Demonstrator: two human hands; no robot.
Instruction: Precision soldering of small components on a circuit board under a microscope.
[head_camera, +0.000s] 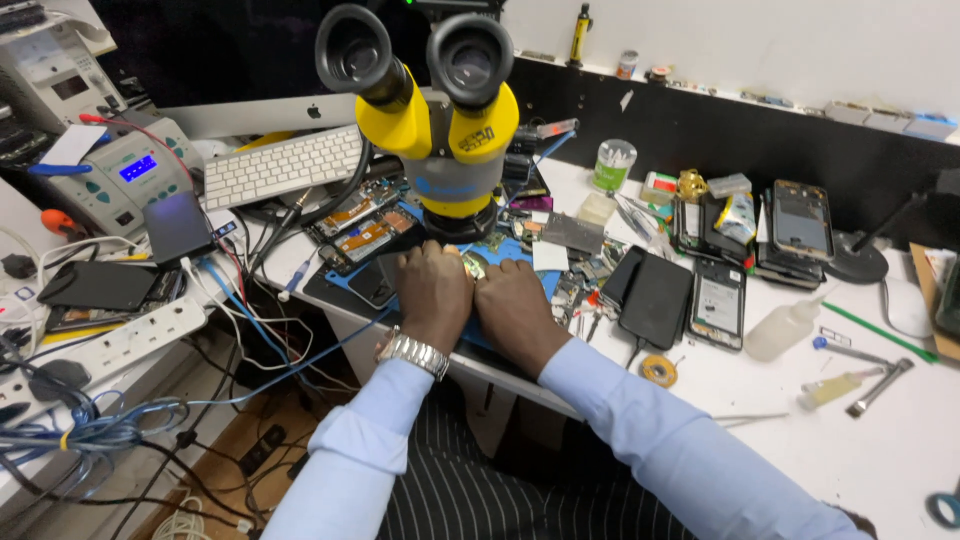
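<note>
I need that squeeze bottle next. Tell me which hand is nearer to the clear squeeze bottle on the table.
Right. The right hand rests under the microscope, nearer to the clear squeeze bottle at its outer side. The left hand lies just beyond the right, farther away.

White workbench (860, 440) against a black-and-white wall (760, 40).

hands (475, 300) below microscope (440, 100)
</note>
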